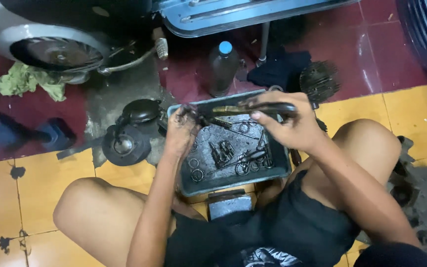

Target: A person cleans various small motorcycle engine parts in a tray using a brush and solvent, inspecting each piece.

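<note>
Greasy shaft [233,109] hangs over the grey parts tray [283,165] — our right hand [292,126] clamps its dark end, our left hand [183,129] pinches the other. We judge cleaning under way; next calls for steady turning.

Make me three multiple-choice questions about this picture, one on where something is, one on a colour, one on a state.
1. Where does the grey tray sit?
A. On the floor between the person's knees
B. On a workbench
C. On a shelf

2. What colour is the cap of the dark bottle?
A. Red
B. Blue
C. Yellow

3. How does the right hand stand?
A. Flat on the floor
B. Open and empty
C. Closed around a dark-handled tool

Answers:
1 A, the tray rests on the tiles between both bare knees.
2 B, the cap on top shows blue.
3 C, the fingers wrap the tool, with the left hand at its other end.
</note>
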